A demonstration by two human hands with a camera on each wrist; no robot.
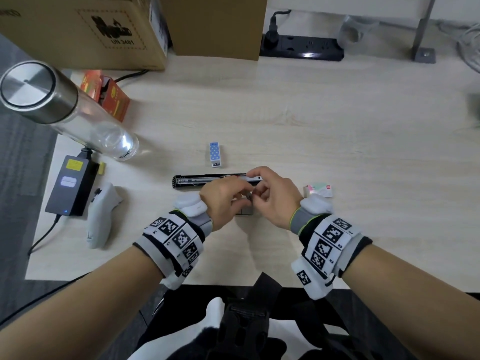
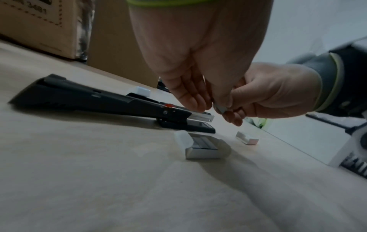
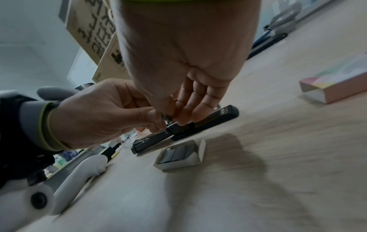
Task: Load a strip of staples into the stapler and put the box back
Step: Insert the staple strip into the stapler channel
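A black stapler [image 1: 197, 181] lies swung open and flat on the pale wooden desk, its metal staple channel [image 1: 192, 181] facing up. Both hands meet just above its hinge end. My left hand [image 1: 242, 197] and right hand [image 1: 255, 194] both pinch a short grey staple strip [image 2: 220, 108], also seen as the strip [image 3: 165, 117] between the thumbs. Under the hands sits the open white staple box [image 3: 178, 154] with grey strips inside and its flap up; the same box [image 2: 202, 146] lies close beside the stapler [image 2: 99, 100].
A blue dotted small box [image 1: 215, 154] lies behind the stapler and a pastel box [image 1: 319, 190] to the right. At left stand a glass bottle [image 1: 65, 105], a power adapter [image 1: 70, 185] and a white controller [image 1: 100, 216]. Cardboard boxes [image 1: 85, 29] and a power strip [image 1: 301, 48] line the back.
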